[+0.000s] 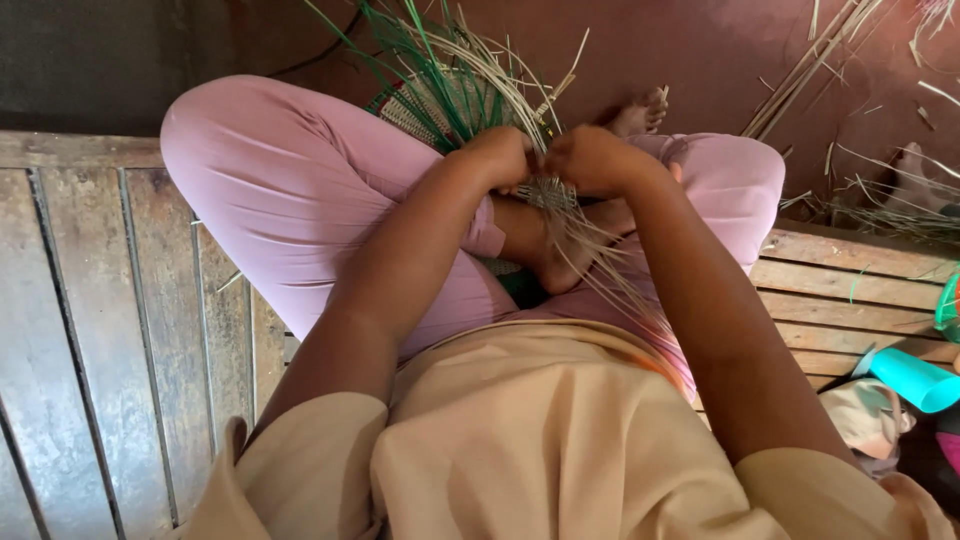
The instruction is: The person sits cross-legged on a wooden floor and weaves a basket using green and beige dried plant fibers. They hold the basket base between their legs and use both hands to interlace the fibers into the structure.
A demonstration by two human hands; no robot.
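— Both fists are together at the upper middle, the left hand [497, 155] and right hand [592, 160] clamped on the half-woven round basket of pale and green straw strips [440, 100].

— Loose green strands [400, 40] splay upward; I'd guess one could snap or slip free.

Soft dim daylight, faint shadows, mild edge distortion, slight blur
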